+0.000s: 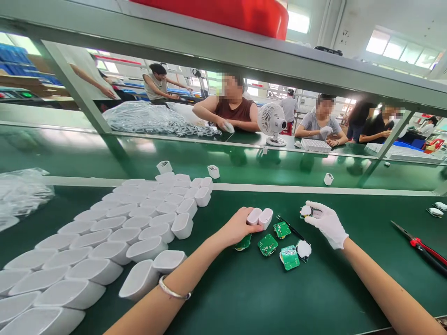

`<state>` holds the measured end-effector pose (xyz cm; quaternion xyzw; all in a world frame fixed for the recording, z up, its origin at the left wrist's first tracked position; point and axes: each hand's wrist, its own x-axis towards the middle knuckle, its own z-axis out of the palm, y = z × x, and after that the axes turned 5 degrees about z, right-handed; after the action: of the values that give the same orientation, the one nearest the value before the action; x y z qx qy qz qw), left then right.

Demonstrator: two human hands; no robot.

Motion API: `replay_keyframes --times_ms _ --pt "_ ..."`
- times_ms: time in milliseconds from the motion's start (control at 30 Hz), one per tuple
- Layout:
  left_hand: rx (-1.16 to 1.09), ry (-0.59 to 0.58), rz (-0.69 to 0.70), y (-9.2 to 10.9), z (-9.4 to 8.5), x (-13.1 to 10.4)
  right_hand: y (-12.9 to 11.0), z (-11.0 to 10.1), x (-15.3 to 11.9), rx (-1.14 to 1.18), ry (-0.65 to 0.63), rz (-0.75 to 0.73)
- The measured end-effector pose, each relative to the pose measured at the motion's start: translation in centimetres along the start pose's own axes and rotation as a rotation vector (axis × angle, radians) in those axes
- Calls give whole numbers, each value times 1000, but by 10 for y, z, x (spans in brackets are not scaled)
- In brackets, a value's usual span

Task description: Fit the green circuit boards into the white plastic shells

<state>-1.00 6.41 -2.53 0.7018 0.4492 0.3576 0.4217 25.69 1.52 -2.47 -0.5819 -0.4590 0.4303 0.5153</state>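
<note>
Left forearm [178, 284] nearest, the left hand [240, 224] grips two white cases [264, 218] left of the black tool [295, 231]; apart, the gloved right hand [326, 224] pinches a small part [306, 211] right of it. Loose green boards [267, 244] beside it seem undone; three cases beyond it [328, 180] look filled.

Cannot see all of the green square circuit board [245, 242], partly hidden by the bare left hand [240, 225]; cannot follow the red-and-black metal pliers [416, 242] beyond the right edge, nor the glossy red rounded object [223, 15] beyond the top
</note>
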Motion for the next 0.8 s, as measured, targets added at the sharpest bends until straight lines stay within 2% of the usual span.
replay_keyframes --times_ms 33,100,167,233,267,333,367,533,633,700,800 --pt "-49 0 1 0 -4 2 -2 0 -1 9 -8 17" --pt "-144 71 7 3 -10 4 -6 -2 -4 15 -7 24" --pt "-224 243 34 10 -12 3 -10 -4 -9 19 10 4" --pt "-299 399 92 20 -9 -1 -12 -6 -13 16 2 -7" --pt "-334 440 125 25 -5 -4 -13 -7 -15 18 -35 -4" --pt "-387 449 174 33 7 -11 -12 -6 -19 44 -109 7" --pt "-409 427 186 35 13 -16 -12 -4 -20 66 -143 10" --pt "-655 7 172 38 30 -32 -18 7 -36 148 -166 -60" --pt "-654 -74 234 36 31 -34 -24 14 -52 146 -164 -198" --pt "-656 -77 246 35 33 -35 -27 19 -65 124 -198 -321" --pt "-515 -144 320 33 36 -39 -29 29 -82 67 -279 -513"
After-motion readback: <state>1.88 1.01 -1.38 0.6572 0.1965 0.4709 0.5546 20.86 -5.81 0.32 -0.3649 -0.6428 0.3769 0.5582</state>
